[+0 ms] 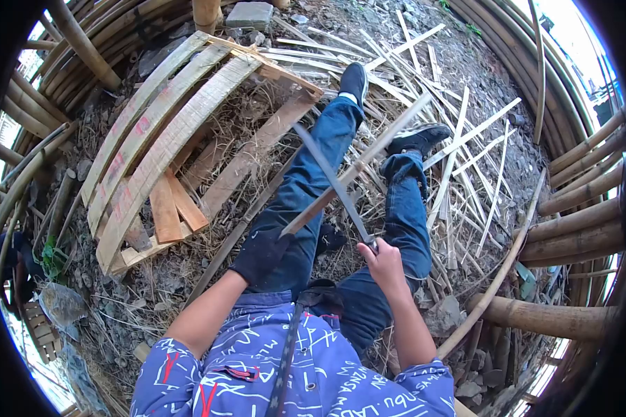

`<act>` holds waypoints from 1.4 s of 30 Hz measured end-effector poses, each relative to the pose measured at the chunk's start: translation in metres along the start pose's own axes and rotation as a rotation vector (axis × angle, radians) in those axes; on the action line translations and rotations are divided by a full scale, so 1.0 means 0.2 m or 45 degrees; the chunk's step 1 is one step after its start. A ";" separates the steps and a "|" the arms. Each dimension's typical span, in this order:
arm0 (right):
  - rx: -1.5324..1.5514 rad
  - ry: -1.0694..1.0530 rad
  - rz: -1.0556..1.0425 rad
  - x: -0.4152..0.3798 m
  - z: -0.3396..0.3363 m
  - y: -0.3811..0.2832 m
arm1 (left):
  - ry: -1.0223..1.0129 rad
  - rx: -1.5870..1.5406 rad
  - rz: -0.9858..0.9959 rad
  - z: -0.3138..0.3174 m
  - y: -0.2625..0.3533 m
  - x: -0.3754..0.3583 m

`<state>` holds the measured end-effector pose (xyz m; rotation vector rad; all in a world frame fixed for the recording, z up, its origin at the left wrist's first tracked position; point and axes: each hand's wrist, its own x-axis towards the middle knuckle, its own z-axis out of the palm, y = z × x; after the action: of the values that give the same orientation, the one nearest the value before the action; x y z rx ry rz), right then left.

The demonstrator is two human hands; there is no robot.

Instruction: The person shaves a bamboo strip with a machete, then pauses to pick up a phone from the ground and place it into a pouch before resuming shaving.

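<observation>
My left hand [261, 256], in a black glove, is closed round the near end of a bamboo strip [389, 133]. The strip slants up and away to the right across my legs, toward my shoes. In my bare right hand [384, 265] is the handle of a long-bladed knife [323, 165]. Its narrow grey blade points up and left and crosses the strip in this view, over my jeans [285, 215]. The fingers of both hands are wrapped tight, and the handle is mostly hidden by my right fist.
A slatted wooden pallet [167, 104] lies at the left beside my leg. Thin split bamboo strips [459, 153] are scattered at the right and beyond my feet. Stacked bamboo poles [570, 229] line the right side, and a concrete block [250, 15] sits at the back.
</observation>
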<state>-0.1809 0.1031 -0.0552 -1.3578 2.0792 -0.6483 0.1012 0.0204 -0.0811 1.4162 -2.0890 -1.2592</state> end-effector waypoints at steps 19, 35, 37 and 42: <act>-0.014 0.091 0.011 0.04 0.11 0.03 | 0.036 0.150 0.010 -0.03 -0.11 -0.03; -0.225 0.068 0.167 0.11 -0.01 0.05 | -0.005 0.321 0.034 0.00 -0.13 -0.03; -0.228 0.136 0.101 0.07 0.06 0.03 | 0.032 0.277 0.090 0.02 -0.12 -0.02; -0.384 -0.024 -0.032 -0.03 0.02 0.03 | 0.030 0.274 0.107 0.00 -0.10 -0.04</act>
<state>-0.1792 0.1102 -0.0610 -1.5475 2.2135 -0.3386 0.1172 0.0250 -0.0952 1.4040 -2.2991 -1.0061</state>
